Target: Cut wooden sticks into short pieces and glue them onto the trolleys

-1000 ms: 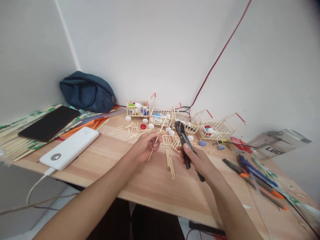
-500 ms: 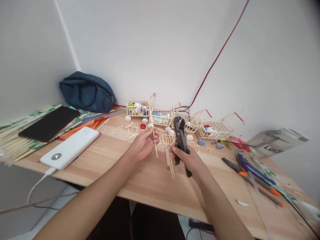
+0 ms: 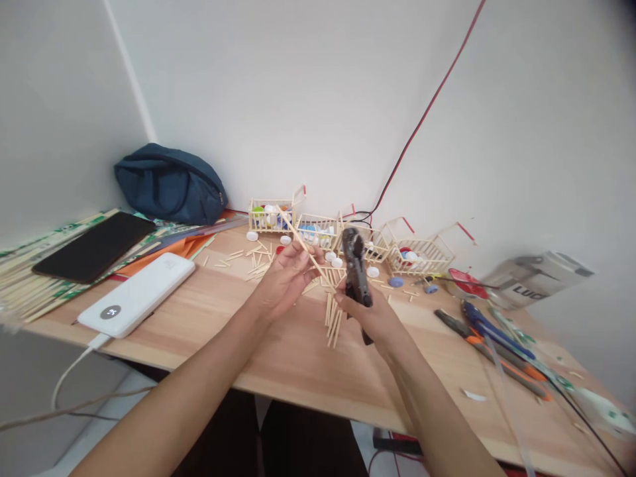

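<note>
My left hand [image 3: 285, 278] is closed on a thin wooden stick [image 3: 299, 237], which slants up to the left, its lower end near my right hand. My right hand [image 3: 370, 310] is wrapped round a black hand cutter [image 3: 355, 262], its head pointing up and away. Beneath the hands, a small bunch of cut sticks [image 3: 334, 326] lies on the wooden table [image 3: 288, 377]. Several miniature stick-built shopping carts [image 3: 420, 260] stand in a row behind, some holding bottle caps. White caps [image 3: 372, 272] serve as wheels at their bases.
At left are a white power bank [image 3: 136, 295], a black phone [image 3: 94, 245], long sticks [image 3: 24, 285] and a blue pouch [image 3: 171, 185]. Orange-handled pliers [image 3: 517, 371], a red roll [image 3: 468, 283] and a grey-white package [image 3: 539, 281] lie at right. Short stick pieces [image 3: 258, 258] are scattered mid-table.
The stick in my left hand has swung from nearly upright to a slant, its lower end now nearer my right hand. The cutter has shifted slightly and the bunched sticks have spread.
</note>
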`<action>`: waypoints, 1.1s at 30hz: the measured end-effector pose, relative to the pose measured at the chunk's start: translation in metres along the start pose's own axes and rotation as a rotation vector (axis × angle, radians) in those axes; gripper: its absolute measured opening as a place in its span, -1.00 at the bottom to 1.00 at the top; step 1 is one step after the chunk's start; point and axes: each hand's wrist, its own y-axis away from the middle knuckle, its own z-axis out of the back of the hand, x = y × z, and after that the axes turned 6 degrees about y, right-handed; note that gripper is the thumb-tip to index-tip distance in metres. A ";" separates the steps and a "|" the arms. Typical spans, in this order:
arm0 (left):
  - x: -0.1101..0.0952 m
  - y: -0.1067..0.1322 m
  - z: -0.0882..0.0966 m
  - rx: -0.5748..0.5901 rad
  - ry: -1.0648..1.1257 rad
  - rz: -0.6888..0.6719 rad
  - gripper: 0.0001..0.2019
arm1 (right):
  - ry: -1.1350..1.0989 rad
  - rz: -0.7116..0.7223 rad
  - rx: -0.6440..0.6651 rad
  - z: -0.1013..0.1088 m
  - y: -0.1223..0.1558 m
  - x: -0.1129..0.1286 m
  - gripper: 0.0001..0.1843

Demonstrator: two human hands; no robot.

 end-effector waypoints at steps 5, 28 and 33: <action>-0.003 0.011 -0.007 0.167 -0.220 0.073 -0.84 | -0.534 -0.124 -0.039 0.021 0.001 -0.003 -0.64; 0.063 0.039 -0.010 0.280 -1.904 0.037 -0.87 | -0.817 -0.127 -0.002 0.056 -0.008 -0.025 -0.72; 0.043 0.028 -0.023 -0.051 -1.380 0.181 -0.89 | -0.667 -0.079 0.072 0.054 0.001 -0.025 -0.65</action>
